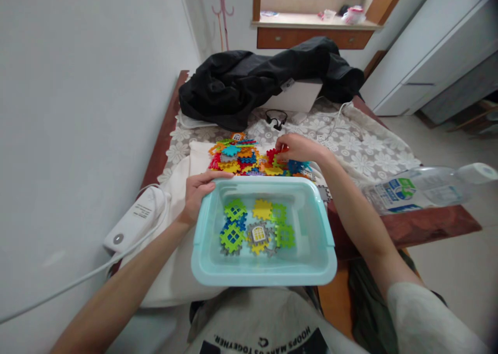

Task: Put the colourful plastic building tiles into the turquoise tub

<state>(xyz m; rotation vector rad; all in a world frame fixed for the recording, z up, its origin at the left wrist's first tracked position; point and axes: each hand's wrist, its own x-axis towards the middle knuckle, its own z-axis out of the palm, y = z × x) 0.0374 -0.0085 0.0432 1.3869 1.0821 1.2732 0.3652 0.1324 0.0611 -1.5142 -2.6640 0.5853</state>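
A light-blue plastic basin (264, 277) sits close to my body at the table's near edge. My left hand (200, 192) grips its far left corner, thumb and fingers on the rim. Inside the basin lie several toothed building tiles: green ones (232, 238), a yellow tile (262, 209) and a grey one with a white window (260, 234). Beyond the basin spreads a pile of colourful building tiles (249, 157). My right hand (296, 149) is at the right side of this pile, fingers bent down onto red and green tiles; its fingertips are partly hidden.
A black jacket (249, 79) lies across the back of the table, with black earphones (276, 119) before it. On the right lies a clear plastic bottle (424, 188). A white power strip (136, 216) with a cable is by the left wall.
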